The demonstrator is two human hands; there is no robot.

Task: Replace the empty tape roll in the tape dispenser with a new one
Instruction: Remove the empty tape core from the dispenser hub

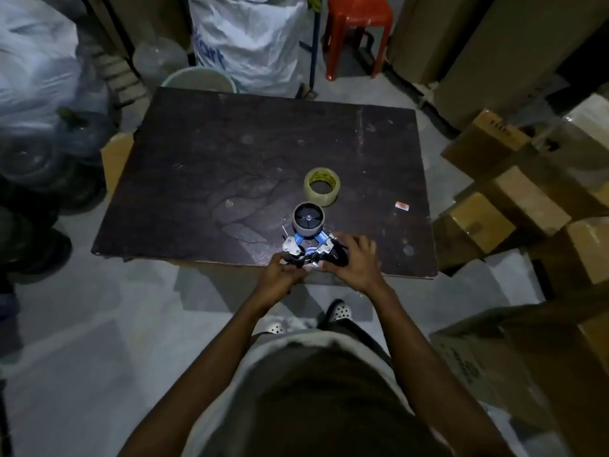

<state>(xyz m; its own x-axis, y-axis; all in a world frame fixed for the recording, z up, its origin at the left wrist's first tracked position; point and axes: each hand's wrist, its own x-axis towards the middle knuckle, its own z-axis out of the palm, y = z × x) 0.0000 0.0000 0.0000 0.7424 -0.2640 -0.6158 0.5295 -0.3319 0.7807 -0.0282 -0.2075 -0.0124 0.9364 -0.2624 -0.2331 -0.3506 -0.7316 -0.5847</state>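
Note:
A blue and metal tape dispenser (pixel 308 244) lies on the near edge of a dark board (pixel 230 166). Its hub carries a grey empty roll core (pixel 309 221) facing up. My left hand (pixel 283 270) grips the dispenser's front end from the left. My right hand (pixel 354 260) holds its black handle from the right. A full roll of clear tape (pixel 322 185) lies flat on the board just beyond the dispenser, apart from both hands.
A small orange and white label (pixel 402 206) lies on the board at the right. Cardboard boxes (pixel 514 192) are stacked to the right. A white sack (pixel 250 41), a bucket (pixel 199 80) and a red stool (pixel 357 31) stand beyond the board. Plastic bags (pixel 36 70) fill the left.

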